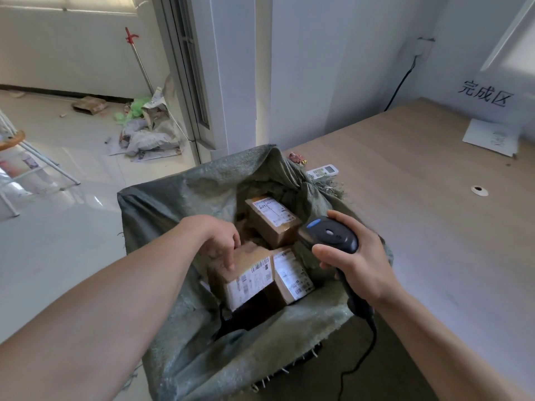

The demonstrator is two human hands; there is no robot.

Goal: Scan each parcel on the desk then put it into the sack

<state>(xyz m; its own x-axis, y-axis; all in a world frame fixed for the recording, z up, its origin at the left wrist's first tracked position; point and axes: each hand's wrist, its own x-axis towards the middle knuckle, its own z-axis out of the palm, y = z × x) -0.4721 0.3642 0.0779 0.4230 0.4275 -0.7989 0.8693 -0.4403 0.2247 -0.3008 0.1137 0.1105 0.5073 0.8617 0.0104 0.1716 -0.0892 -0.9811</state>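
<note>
A green woven sack [173,215] stands open beside the desk, with three brown cardboard parcels inside. My left hand [221,241] reaches into the sack and grips the top edge of the nearest parcel [246,276], which bears a white label. A second labelled parcel [292,273] lies right of it, and a third [272,219] lies farther back. My right hand [356,256] holds a black corded barcode scanner [330,234] over the sack's right rim.
The wooden desk [419,198] stretches to the right, with a white paper sheet [490,137], a remote control [322,171] and a candy wrapper [298,159] on it. On the floor at the left lie torn packaging [147,131] and a stool [17,146].
</note>
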